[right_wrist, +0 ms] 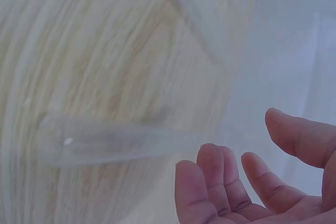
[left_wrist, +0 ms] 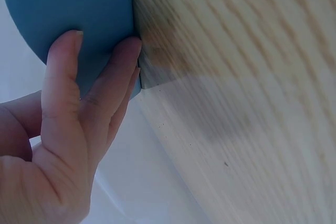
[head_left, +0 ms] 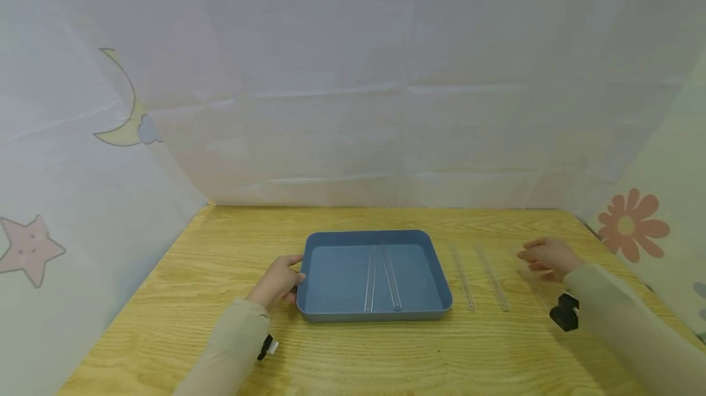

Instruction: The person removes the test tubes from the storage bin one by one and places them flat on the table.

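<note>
A blue rectangular tray sits on the table, with two clear test tubes lying in it. My left hand rests its extended fingers against the outside of the tray's left end; the left wrist view shows the fingers on the blue wall. To the right of the tray lie two more clear tubes, roughly parallel. Over a faint further tube is my right hand, its fingers spread and slightly bent. The right fingertips appear near that tube's far end; contact cannot be made out.
The wood-grain table is backed by a pale hanging sheet. Printed sheets with a moon, a star and a flower stand at the sides. Black devices are strapped at both wrists.
</note>
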The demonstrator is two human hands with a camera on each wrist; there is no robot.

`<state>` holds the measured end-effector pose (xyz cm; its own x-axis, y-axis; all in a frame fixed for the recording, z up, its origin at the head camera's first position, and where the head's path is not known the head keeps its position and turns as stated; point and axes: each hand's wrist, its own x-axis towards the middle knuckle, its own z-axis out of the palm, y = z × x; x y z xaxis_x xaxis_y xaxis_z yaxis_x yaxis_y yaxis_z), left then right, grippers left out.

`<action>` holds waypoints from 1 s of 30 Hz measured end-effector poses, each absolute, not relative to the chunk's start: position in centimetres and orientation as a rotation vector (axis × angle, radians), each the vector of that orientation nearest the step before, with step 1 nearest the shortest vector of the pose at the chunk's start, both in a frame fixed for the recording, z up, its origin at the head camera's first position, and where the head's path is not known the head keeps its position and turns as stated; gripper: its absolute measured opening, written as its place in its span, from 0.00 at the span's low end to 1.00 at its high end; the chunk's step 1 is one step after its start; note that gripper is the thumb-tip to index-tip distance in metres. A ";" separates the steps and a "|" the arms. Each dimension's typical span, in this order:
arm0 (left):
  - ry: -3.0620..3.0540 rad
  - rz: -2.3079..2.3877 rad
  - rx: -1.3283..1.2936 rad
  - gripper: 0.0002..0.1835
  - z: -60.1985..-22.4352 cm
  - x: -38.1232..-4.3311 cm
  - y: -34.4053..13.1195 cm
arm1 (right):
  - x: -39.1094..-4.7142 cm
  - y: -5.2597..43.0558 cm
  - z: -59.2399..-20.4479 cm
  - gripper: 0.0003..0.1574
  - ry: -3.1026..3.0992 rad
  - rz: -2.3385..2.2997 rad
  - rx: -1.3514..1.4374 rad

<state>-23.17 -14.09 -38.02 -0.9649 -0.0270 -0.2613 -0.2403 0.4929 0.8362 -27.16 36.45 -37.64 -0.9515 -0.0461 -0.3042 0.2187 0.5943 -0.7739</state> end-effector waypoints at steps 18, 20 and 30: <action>2.522 1.456 -0.241 0.28 -38.0 -23.3 -14.1 | -27.2 34.1 -35.6 0.43 2.369 -1.481 0.072; 2.520 1.457 -0.245 0.28 -38.0 -23.2 -14.1 | -27.2 33.7 -35.6 0.44 2.358 -1.494 0.060; 2.518 1.460 -0.254 0.29 -38.1 -23.3 -14.0 | -27.4 31.5 -35.6 0.44 2.340 -1.513 0.039</action>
